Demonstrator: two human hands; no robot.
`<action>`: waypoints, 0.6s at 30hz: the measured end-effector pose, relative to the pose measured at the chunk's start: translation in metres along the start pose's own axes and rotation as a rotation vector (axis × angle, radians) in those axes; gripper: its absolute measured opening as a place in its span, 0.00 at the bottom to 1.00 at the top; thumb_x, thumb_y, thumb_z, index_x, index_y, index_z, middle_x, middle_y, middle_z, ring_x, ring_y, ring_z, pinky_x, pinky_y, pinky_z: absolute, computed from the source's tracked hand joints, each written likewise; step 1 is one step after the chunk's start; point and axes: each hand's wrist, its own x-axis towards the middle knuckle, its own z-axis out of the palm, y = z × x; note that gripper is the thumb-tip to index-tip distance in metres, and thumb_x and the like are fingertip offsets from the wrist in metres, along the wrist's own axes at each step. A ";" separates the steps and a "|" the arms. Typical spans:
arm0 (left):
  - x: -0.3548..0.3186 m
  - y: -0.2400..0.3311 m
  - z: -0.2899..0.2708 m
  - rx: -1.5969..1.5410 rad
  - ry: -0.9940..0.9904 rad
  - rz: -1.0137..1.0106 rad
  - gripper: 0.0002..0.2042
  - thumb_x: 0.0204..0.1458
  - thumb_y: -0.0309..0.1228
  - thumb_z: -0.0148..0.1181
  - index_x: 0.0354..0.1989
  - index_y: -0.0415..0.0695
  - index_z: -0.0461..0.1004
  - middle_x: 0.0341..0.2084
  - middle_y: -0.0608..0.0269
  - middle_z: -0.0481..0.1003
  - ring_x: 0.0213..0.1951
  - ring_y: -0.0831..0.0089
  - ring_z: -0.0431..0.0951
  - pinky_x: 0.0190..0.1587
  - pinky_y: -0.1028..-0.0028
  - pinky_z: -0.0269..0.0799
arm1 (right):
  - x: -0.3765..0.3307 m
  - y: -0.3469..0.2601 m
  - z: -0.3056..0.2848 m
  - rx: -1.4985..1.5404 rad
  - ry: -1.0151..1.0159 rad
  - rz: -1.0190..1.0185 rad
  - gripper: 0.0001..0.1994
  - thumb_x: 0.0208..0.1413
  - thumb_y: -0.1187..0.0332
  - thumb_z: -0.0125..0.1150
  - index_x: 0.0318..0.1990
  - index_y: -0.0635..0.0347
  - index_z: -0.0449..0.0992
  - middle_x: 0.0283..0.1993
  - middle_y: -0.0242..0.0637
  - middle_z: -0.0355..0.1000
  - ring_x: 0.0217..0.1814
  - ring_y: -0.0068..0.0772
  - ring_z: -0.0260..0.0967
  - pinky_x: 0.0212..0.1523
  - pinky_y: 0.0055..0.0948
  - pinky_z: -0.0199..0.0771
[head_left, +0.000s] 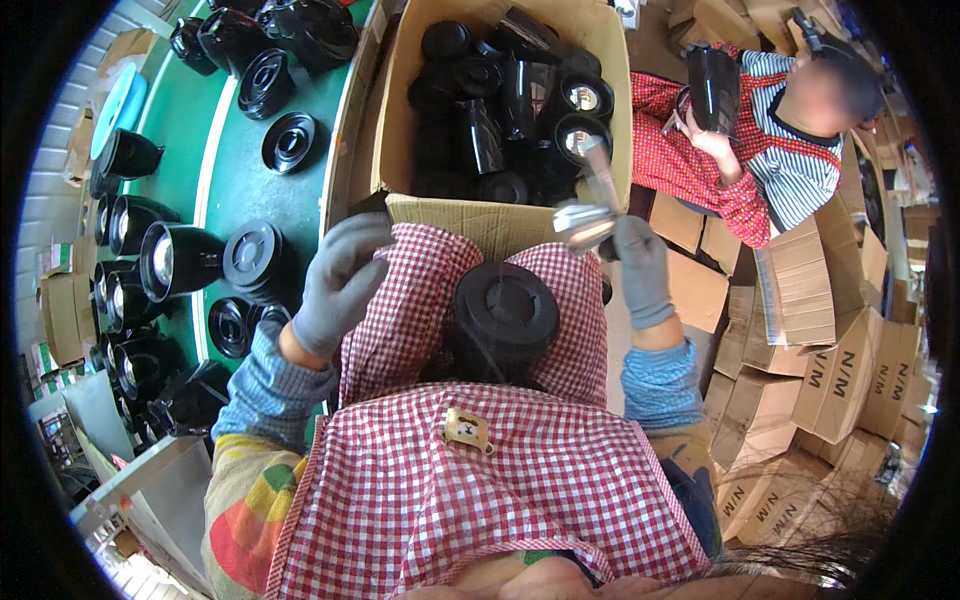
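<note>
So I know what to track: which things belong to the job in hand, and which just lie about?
Likely the job's: blurred shiny object in the right hand; black round-topped piece, centre; open box of black parts.

Likely lying about: cardboard cartons; turquoise round item, upper left.

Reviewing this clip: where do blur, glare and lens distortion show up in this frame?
Head view: motion blur smears the shiny metal object in the right hand and softens the left hand; head view: bright highlights on the glossy black containers in the cardboard box; head view: fisheye bending of the green table's white line, with a dark rim around the picture.
</note>
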 end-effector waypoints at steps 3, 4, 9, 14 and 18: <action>-0.045 0.019 -0.003 0.367 -0.282 0.264 0.12 0.45 0.22 0.66 0.40 0.44 0.80 0.39 0.56 0.79 0.43 0.59 0.80 0.48 0.61 0.74 | -0.032 -0.001 -0.011 0.123 0.091 0.183 0.17 0.68 0.54 0.58 0.45 0.61 0.78 0.32 0.30 0.76 0.31 0.18 0.70 0.31 0.20 0.68; -0.058 0.025 0.006 0.472 -0.391 0.360 0.13 0.44 0.25 0.66 0.41 0.46 0.81 0.40 0.58 0.79 0.42 0.59 0.80 0.48 0.60 0.75 | -0.044 -0.002 -0.015 0.119 0.109 0.221 0.17 0.70 0.54 0.56 0.46 0.60 0.77 0.32 0.28 0.75 0.30 0.17 0.69 0.29 0.19 0.67; -0.082 0.019 0.033 0.722 -0.733 0.757 0.12 0.50 0.35 0.59 0.44 0.55 0.82 0.52 0.69 0.75 0.60 0.62 0.69 0.66 0.56 0.63 | -0.084 0.034 -0.015 0.293 0.202 0.274 0.16 0.70 0.55 0.56 0.46 0.59 0.77 0.32 0.29 0.76 0.27 0.18 0.70 0.29 0.19 0.71; -0.073 0.020 0.033 1.080 -0.972 0.693 0.10 0.52 0.36 0.60 0.42 0.55 0.82 0.54 0.68 0.74 0.65 0.59 0.64 0.72 0.46 0.52 | -0.110 0.048 -0.016 0.378 0.237 0.267 0.16 0.70 0.55 0.56 0.48 0.60 0.78 0.33 0.29 0.77 0.29 0.20 0.72 0.31 0.21 0.74; -0.056 0.025 0.020 1.095 -0.799 0.457 0.13 0.48 0.36 0.64 0.43 0.49 0.82 0.56 0.64 0.71 0.64 0.57 0.66 0.65 0.49 0.64 | -0.116 0.047 -0.009 0.422 0.242 0.280 0.17 0.69 0.54 0.57 0.48 0.61 0.78 0.29 0.28 0.75 0.28 0.18 0.70 0.31 0.19 0.71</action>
